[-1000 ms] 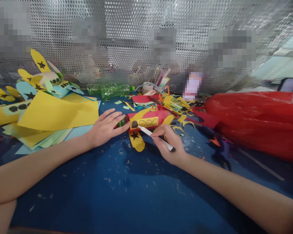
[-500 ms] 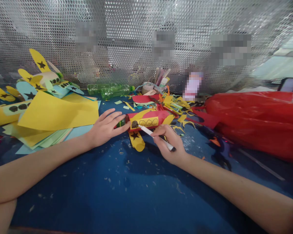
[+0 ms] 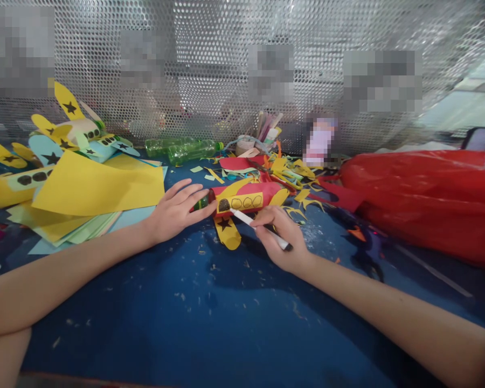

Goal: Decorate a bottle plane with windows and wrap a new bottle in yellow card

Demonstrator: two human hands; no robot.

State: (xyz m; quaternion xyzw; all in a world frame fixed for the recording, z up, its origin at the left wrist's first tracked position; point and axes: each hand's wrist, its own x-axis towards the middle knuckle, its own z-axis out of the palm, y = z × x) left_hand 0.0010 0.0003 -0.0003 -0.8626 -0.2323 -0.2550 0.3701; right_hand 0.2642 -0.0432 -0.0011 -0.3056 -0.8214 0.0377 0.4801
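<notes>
In the middle of the head view lies a toy airplane (image 3: 269, 191), a green plastic bottle wrapped in red paper with yellow wings. Its yellow strip carries a row of drawn ovals; the leftmost is filled in black, the others are outlines. My left hand (image 3: 180, 212) grips the bottle's neck end, thumb in front and the other fingers over it. Pinched in my right hand (image 3: 285, 237) is a white marker (image 3: 243, 217), its tip by the filled oval. A yellow wing (image 3: 228, 237) with a black star points toward me.
Yellow, green and blue paper sheets (image 3: 101, 186) are stacked at left, with finished paper planes (image 3: 70, 129) behind. Green bottles (image 3: 194, 150) lie at the back. Paper scraps (image 3: 286, 168) clutter the area behind the plane. A red plastic bag (image 3: 424, 202) and dark scissors (image 3: 366, 248) are at right.
The leftmost oval is filled in more fully with black. The marker tip has shifted very slightly to the right, and my left hand keeps its hold.
</notes>
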